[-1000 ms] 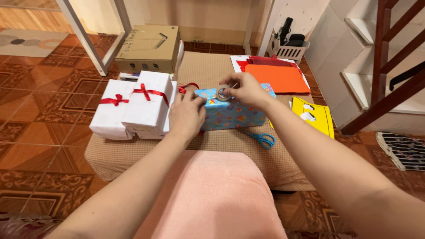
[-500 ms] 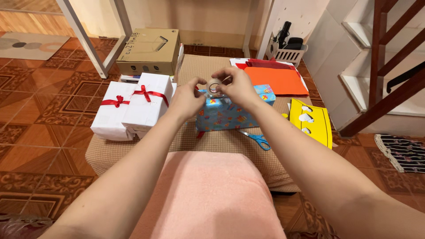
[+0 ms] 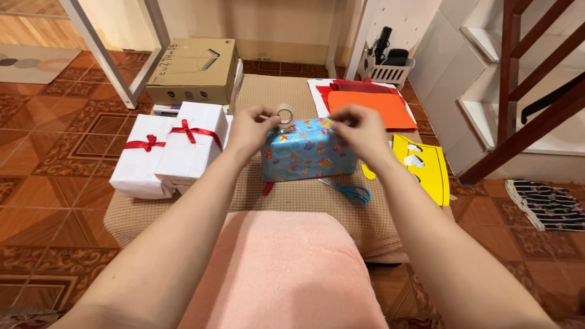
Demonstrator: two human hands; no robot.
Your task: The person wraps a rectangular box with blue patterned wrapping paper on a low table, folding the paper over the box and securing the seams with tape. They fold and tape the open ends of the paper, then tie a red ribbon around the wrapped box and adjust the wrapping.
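1. Two hands work over one blue patterned gift box [image 3: 309, 150], which sits on the tan cushioned table [image 3: 292, 195] between them.
2. The left hand [image 3: 248, 129] pinches a roll of clear tape [image 3: 284, 113] at the box's upper left corner. Half a second ago the right hand held that roll above the box, so the roll has changed hands.
3. The right hand [image 3: 361, 131] has moved off to the box's right end, fingertips pressed together on the top edge. It looks to be pinching a strip drawn from the roll, though the tape itself is too clear to see.
4. My judgement: a strip is being stretched along the top seam.
5. Just below the right hand's grip lie blue-handled scissors [image 3: 348, 192]; beyond it, an orange paper sheet [image 3: 367, 108]; to its right, yellow cut paper [image 3: 426, 167].
6. Left of the left hand's grip stand white boxes with red ribbon [image 3: 167, 149].
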